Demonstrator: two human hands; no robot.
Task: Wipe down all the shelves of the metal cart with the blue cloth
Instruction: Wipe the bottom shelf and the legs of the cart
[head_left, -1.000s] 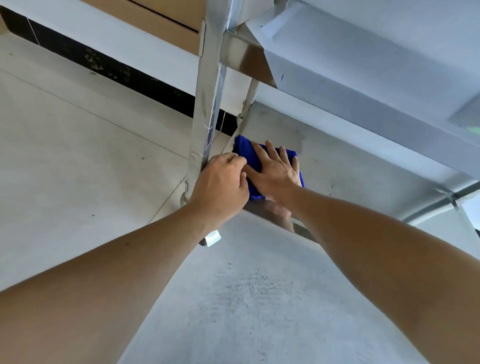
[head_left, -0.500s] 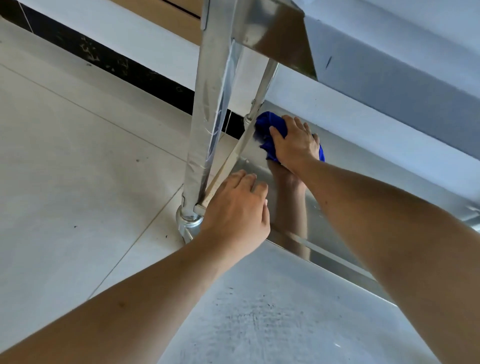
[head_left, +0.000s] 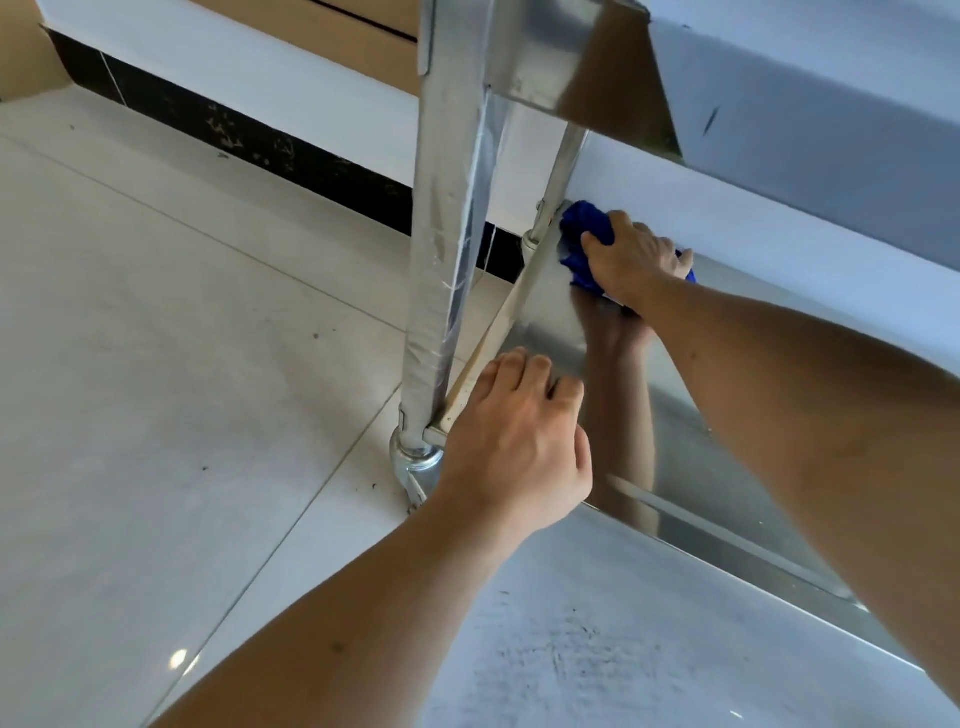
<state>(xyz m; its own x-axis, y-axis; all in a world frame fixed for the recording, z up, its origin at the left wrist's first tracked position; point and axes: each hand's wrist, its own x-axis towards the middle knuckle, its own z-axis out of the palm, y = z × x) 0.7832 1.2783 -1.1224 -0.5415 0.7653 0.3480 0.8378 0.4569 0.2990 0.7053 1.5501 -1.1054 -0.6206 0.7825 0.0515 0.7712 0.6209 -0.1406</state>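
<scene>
The metal cart's bottom shelf (head_left: 550, 317) is shiny steel, low near the floor. My right hand (head_left: 634, 260) presses the bunched blue cloth (head_left: 584, 234) onto the shelf's far left corner, beside the rear leg (head_left: 558, 176). Most of the cloth is hidden under the hand. My left hand (head_left: 519, 441) rests flat on the shelf's near left corner, fingers together, next to the front leg (head_left: 447, 234). The shelf above (head_left: 810, 130) overhangs the right arm.
The front leg ends in a caster (head_left: 415, 462) on the pale tiled floor (head_left: 156, 364). A white wall with a dark baseboard (head_left: 249, 140) runs behind the cart. The shelf's front lip (head_left: 727, 540) crosses under my right forearm.
My right hand slid the cloth from the near left of the shelf back to the far left corner. My left hand dropped from the front leg onto the shelf's corner. The view moved closer.
</scene>
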